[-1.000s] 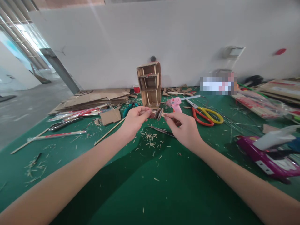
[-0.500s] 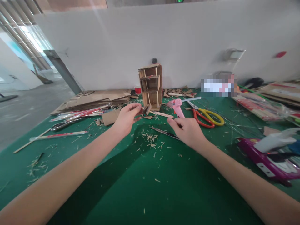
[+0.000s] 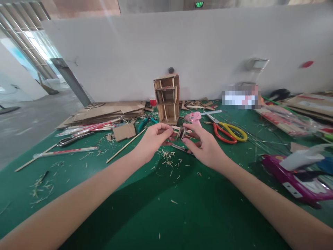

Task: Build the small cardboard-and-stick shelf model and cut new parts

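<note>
A small layered piece of brown cardboard (image 3: 181,133) is between my two hands above the green table. My right hand (image 3: 205,146) grips it with thumb and fingers at its right side. My left hand (image 3: 156,139) is closed in a pinch just left of the piece; what lies in its fingertips, if anything, is too small to make out. Below the hands lies a utility knife (image 3: 179,148), partly hidden by my right hand. Behind my right hand rests a pink hot glue gun (image 3: 195,118) with a glue stick (image 3: 212,112) in its back.
An upright cardboard shelf model (image 3: 169,99) with stick posts stands at the wall. Scissors (image 3: 229,133) lie right, teal-handled pliers (image 3: 147,122) behind my left hand. Flat cardboard (image 3: 109,109), wrapped sticks (image 3: 66,150), wood shavings (image 3: 169,159) and a purple device (image 3: 288,178) are around.
My right hand has moved left from beside the glue gun and taken hold of the cardboard piece. My left hand has carried it rightward and down, uncovering the pliers and a thin stick.
</note>
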Motion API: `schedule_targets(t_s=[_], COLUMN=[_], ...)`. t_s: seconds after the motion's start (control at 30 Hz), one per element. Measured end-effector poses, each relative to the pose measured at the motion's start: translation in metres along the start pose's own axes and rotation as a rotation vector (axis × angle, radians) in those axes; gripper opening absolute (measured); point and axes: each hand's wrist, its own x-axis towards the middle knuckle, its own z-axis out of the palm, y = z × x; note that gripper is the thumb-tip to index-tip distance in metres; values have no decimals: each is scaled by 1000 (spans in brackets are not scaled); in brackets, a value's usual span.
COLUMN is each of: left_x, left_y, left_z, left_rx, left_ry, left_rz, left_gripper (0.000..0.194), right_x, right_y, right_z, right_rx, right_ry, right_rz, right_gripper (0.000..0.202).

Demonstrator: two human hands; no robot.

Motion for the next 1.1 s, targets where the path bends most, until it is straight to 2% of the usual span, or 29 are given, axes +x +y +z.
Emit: schedule_targets(t_s=[0.07,0.17,0.27,0.43,0.53,0.73,0.83,0.97,1.1], left_x=[-2,-6,-7,-7,-10,-12,-12,-15,-16], left_y=[0,1,1,-3,-5,-7,-7,-6,-2], left_z=[0,-1,-4,-6,-3,1,1,2,3], left_rx=[66,341,582,783,867,994,1036,1091,1054], left_ry=[-42,-137,-139,-43,-3,120,116,156,104], left_rz=[73,286,448,712,801,762,748,719,568], left_gripper=[27,48,40,29,29,17,14,13,17], right_x=[-1,-2,-3,-4,-4,-6,-7,-7,-7], right_y=[0,-1,-2,0,-1,-4,-4,-7,-8], right_z=[1,2,2,5,7,10,12,14,12], right_rx=[18,57,95,104,68,-18,-12,38,14], right_ry=[17,40,48,56,74,73,77,40,-31], right_rz=[-14,-24,-10,-12,-31,-87,-44,-34,-5], right_gripper=[42,42,40,39,38,33,28,38,39])
